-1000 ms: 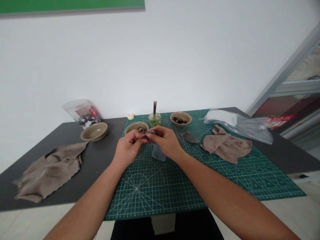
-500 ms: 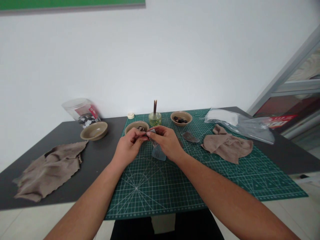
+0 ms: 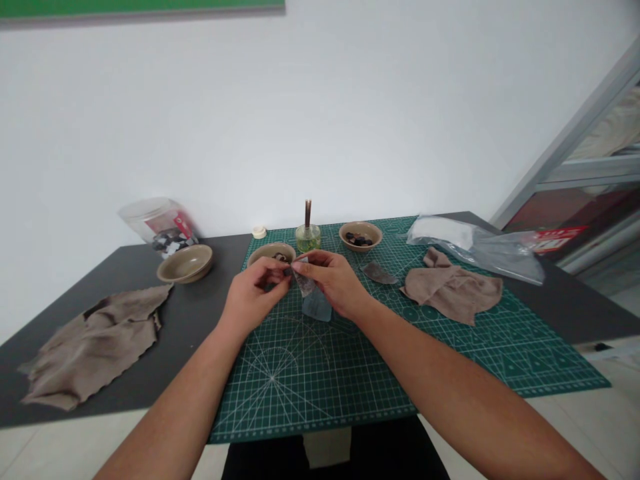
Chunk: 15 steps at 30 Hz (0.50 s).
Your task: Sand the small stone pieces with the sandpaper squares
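Both hands meet above the far middle of the green cutting mat (image 3: 380, 373). My left hand (image 3: 251, 294) pinches a small dark piece at its fingertips, too small to name. My right hand (image 3: 334, 283) pinches a thin grey strip (image 3: 304, 283) that hangs down from its fingers. Under the hands, a pale grey piece (image 3: 317, 308) lies on the mat. Just beyond the fingers stands a tan bowl (image 3: 271, 254) with dark bits in it.
A small glass jar with a brown stick (image 3: 308, 235) and a second tan bowl (image 3: 361, 235) stand at the mat's far edge. Another bowl (image 3: 185, 263), a tipped clear jar (image 3: 155, 225) and brown cloth (image 3: 93, 343) lie left. Brown cloth (image 3: 453, 293), a dark scrap (image 3: 379, 273) and a plastic bag (image 3: 475, 247) lie right.
The hands have stayed together and shifted slightly left. The grey strip in my right hand now hangs more visibly below the fingers.
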Motion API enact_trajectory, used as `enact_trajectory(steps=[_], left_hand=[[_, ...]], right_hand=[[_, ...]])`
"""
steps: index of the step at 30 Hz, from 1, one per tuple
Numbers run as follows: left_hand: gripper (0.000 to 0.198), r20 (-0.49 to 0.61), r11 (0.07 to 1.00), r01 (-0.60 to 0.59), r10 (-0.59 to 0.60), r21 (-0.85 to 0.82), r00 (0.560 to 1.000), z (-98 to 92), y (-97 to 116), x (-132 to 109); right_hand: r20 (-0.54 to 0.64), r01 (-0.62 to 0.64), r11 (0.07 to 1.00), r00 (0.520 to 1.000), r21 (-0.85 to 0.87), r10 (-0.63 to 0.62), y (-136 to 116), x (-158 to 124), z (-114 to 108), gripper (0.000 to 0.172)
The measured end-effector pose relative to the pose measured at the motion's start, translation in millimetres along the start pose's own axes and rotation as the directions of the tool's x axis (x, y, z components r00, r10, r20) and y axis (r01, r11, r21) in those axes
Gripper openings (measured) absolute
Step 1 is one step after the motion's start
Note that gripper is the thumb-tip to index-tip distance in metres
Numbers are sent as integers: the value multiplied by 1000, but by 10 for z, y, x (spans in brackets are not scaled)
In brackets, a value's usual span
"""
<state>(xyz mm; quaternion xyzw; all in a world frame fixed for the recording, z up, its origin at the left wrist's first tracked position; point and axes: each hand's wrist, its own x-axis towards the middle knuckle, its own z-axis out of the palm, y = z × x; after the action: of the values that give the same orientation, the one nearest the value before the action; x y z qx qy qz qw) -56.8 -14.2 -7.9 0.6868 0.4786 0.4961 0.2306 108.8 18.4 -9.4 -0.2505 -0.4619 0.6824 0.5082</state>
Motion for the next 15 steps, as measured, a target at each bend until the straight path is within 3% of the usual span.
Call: enact_trajectory(steps=[3, 8, 15], left_hand=[[16, -17, 999, -17, 18, 39, 1000, -6, 25, 0], [9, -73, 971, -144, 160, 192, 984, -41, 60, 20], [16, -90, 974, -122, 141, 192, 986, -55, 39, -7]], right_hand=[[37, -2, 1000, 999, -15, 2, 8, 4, 5, 28], [117, -35, 995, 992, -91, 46, -1, -16, 11, 27], [116, -89, 996, 989, -14, 90, -21, -37, 15, 28]])
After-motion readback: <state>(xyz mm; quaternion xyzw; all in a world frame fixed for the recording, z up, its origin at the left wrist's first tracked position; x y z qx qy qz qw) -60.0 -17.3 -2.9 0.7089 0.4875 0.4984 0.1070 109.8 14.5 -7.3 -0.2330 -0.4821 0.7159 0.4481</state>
